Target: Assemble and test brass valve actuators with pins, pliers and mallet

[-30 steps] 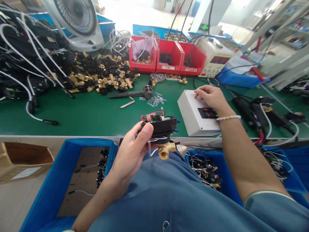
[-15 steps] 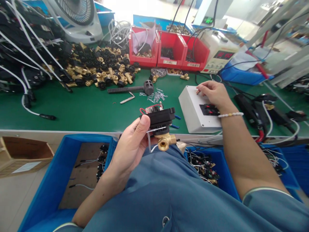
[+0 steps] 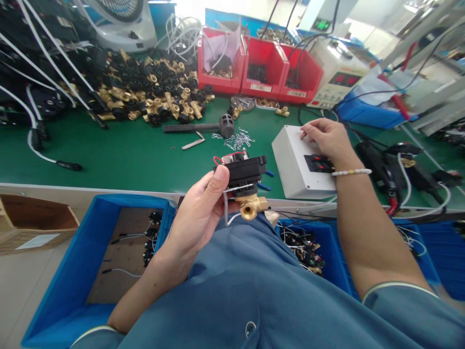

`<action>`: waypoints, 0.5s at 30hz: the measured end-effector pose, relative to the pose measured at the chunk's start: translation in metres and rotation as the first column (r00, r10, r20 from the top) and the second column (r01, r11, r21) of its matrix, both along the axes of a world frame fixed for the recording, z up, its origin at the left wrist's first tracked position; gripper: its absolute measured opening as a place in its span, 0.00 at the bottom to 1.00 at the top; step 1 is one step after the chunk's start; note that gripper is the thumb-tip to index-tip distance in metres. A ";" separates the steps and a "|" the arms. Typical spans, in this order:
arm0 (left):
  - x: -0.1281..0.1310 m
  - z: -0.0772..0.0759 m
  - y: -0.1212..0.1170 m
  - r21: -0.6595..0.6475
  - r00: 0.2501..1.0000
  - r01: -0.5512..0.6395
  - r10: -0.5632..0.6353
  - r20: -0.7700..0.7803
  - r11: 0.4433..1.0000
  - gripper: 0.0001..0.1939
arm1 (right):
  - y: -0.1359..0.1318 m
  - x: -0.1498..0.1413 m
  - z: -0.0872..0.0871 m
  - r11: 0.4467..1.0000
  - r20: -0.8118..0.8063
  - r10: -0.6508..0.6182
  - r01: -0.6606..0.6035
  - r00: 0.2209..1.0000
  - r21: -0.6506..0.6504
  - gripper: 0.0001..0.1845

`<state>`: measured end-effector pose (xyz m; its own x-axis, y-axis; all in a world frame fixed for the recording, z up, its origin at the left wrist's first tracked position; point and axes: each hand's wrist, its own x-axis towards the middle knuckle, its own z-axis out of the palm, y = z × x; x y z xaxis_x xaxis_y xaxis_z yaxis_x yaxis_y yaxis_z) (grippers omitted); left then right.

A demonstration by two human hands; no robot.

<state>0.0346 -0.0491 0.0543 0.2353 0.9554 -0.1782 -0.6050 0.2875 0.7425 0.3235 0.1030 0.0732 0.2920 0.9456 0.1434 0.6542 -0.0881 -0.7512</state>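
While the blue bin [image 3: 69,276] at 8 o'clock holds wired units [image 3: 148,252], brass fittings [image 3: 169,99] sit loose at 10. Left hand [image 3: 198,208] grips valve unit [image 3: 243,170], dead centre; looks part-built: brass body [image 3: 250,206] joined, clip [image 3: 241,187] on, red wires [image 3: 218,159] exposed up top. Right hand [image 3: 327,138] pinches a small metal post [image 3: 302,135] on the white box [image 3: 290,167], 3 o'clock.

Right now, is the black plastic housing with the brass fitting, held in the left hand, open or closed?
Open on top: the black plastic housing shows thin red wires looping uncovered above its edge.
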 end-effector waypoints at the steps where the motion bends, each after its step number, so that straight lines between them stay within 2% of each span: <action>1: 0.000 0.000 0.000 -0.001 1.000 0.000 0.000 0.004 1.000 0.30 | 0.000 0.000 0.000 1.000 0.001 0.000 0.000 1.000 -0.001 0.12; 12: 0.001 0.004 0.001 -0.027 0.998 -0.022 0.024 0.059 0.999 0.24 | -0.001 0.000 0.000 1.000 0.022 -0.001 0.001 1.000 0.001 0.12; 15: 0.002 0.004 0.001 -0.019 0.994 -0.069 0.070 0.080 0.997 0.22 | 0.000 0.002 -0.001 1.000 0.034 0.008 -0.009 0.999 0.014 0.14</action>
